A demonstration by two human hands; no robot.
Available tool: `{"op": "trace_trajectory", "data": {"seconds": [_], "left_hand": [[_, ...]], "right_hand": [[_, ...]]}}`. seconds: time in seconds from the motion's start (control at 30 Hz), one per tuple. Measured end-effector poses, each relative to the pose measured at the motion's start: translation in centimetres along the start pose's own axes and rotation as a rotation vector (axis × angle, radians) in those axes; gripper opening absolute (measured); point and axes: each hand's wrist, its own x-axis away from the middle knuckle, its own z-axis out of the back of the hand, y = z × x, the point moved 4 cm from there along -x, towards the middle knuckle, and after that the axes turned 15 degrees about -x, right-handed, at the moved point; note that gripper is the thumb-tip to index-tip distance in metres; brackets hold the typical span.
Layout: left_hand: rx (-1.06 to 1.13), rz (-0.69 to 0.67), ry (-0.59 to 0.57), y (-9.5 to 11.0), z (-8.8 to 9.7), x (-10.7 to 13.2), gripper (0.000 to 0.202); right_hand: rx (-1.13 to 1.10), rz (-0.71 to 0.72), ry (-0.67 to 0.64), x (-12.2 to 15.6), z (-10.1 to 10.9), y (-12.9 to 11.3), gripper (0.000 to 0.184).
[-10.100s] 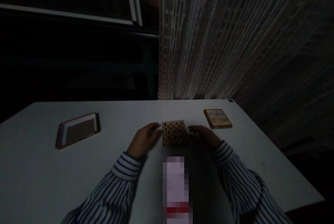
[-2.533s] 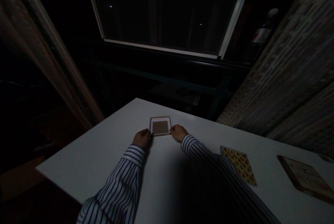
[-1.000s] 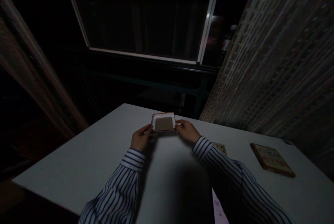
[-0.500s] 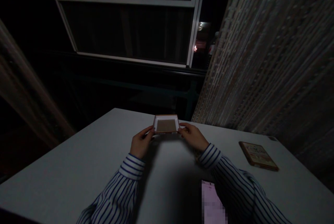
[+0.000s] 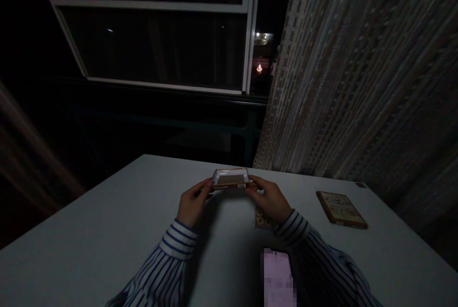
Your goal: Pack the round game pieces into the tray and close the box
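Where the shallow tray (image 5: 230,178) lay flat on the table (image 5: 107,230) seconds ago, I log it lifted, near edge tilted toward me, left hand (image 5: 191,205) and right hand (image 5: 270,198) pinching its ends.

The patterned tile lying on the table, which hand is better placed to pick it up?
Right, probably. The patterned tile lies just under the right hand, far from the left hand. Both hands hold the shallow tray above the table.
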Motion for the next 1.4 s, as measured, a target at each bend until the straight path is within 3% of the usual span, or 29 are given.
{"op": "trace_trajectory", "data": {"seconds": [0.27, 0.47, 0.8, 1.17, 1.4], "left_hand": [[-0.096, -0.061, -0.027, 0.3, -1.7, 0.8, 0.052], [-0.199, -0.188, 0.027, 1.3, -2.4, 1.4, 0.053], [-0.519, -0.434, 0.013, 3.5, -4.0, 1.0, 0.040], [-0.487, -0.481, -0.161, 5.4, -5.0, -0.3, 0.045], [-0.526, -0.601, -0.226, 6.7, -6.0, -0.7, 0.041]], "right_hand": [[0.123, 0.069, 0.007, 0.8, 1.4, -0.1, 0.036], [0.201, 0.060, 0.004, 0.9, 2.5, -0.5, 0.035], [0.236, 0.033, 0.004, 0.9, 6.1, 0.0, 0.034], [0.215, 0.034, -0.013, 1.1, 7.3, -0.2, 0.029], [0.209, 0.034, 0.032, 1.1, 7.9, -0.3, 0.028]]}}
